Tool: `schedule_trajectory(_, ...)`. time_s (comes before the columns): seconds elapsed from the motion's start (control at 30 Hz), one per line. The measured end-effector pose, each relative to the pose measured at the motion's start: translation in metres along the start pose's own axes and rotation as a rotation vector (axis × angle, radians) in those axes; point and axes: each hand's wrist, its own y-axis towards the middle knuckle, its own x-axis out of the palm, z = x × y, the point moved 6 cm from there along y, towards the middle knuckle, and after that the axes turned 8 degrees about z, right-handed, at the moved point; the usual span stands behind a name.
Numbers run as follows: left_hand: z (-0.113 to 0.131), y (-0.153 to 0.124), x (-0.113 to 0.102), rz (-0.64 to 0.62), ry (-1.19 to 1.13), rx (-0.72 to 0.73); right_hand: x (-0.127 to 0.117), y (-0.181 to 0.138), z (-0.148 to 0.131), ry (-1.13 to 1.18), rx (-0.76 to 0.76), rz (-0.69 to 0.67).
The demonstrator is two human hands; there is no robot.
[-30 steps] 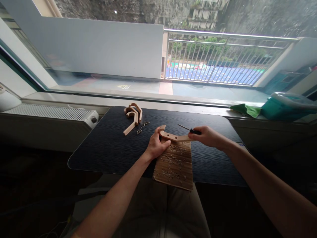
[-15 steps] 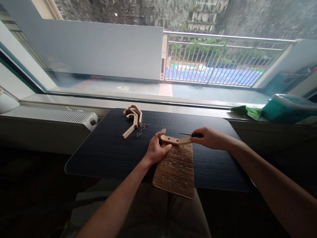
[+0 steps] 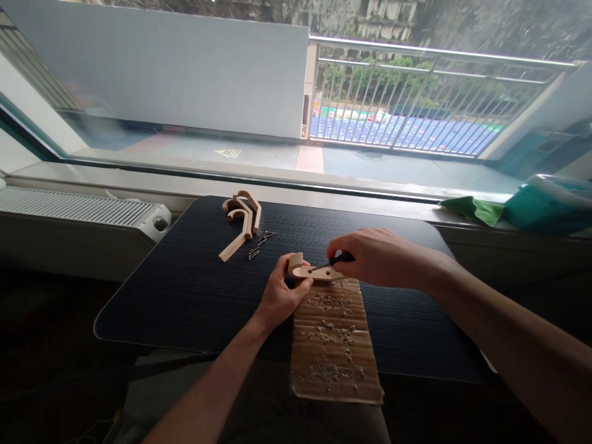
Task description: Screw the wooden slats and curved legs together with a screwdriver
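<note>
"In the head view, where does the wooden hook (image 3: 319, 275) lie?"

"Over the far end of the holed board (image 3: 330, 354), above the table (image 3: 194, 296). The left grip (image 3: 280, 295) pinches its curled end."

"And the right grip (image 3: 377, 258)?"

"Closed around the screwdriver (image 3: 343, 259), over the hook's other end, tip at the hole nearest the curl."

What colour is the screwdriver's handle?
The screwdriver handle is black; it shows in the head view.

Indoor room, by a large window (image 3: 287, 98), with radiator (image 3: 76, 206) and windowsill (image 3: 305, 192).
</note>
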Motion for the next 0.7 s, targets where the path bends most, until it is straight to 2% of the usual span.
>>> schedule_trajectory(0.7, -0.002, 0.0, -0.003, 0.016, 0.032, -0.014, 0.003, 0.024, -0.02, -0.092, -0.125, -0.08)
